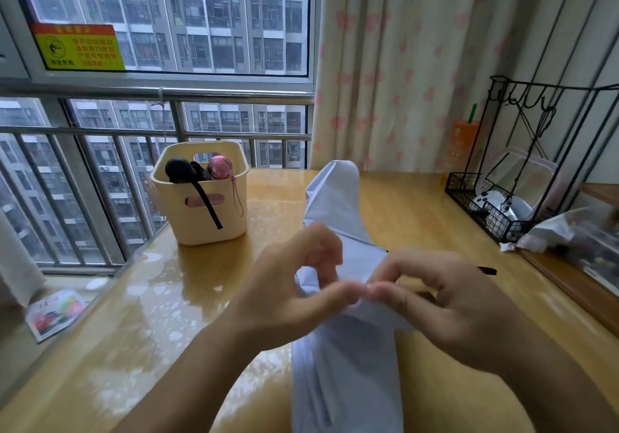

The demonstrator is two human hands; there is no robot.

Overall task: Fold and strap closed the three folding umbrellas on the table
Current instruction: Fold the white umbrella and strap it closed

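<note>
One pale lavender-white folding umbrella [345, 382] lies lengthwise down the middle of the yellow wooden table [134, 332]. Its loose canopy runs from the near edge toward the far edge, where a fold of cloth stands up. The left hand [294, 298] is on the canopy's left side, fingers curled and pinching a gather of the fabric. The right hand [445, 302] is on the right side, fingers bent and pinching the same fold. The fingertips of both hands meet over the cloth. A black rib tip [487, 270] pokes out just right of the umbrella, past the right hand.

Left of the umbrella and farther back stands a cream plastic basket [207, 218] holding a black umbrella [181, 169] and a pink umbrella [220, 167]; a black strap [209, 204] hangs down the basket's front. Right of the white umbrella, at the table's edge, is a black wire rack [469, 184] with a crumpled plastic bag [552, 231] beside it. Behind the umbrella hangs a curtain [402, 64] with pink hearts.
</note>
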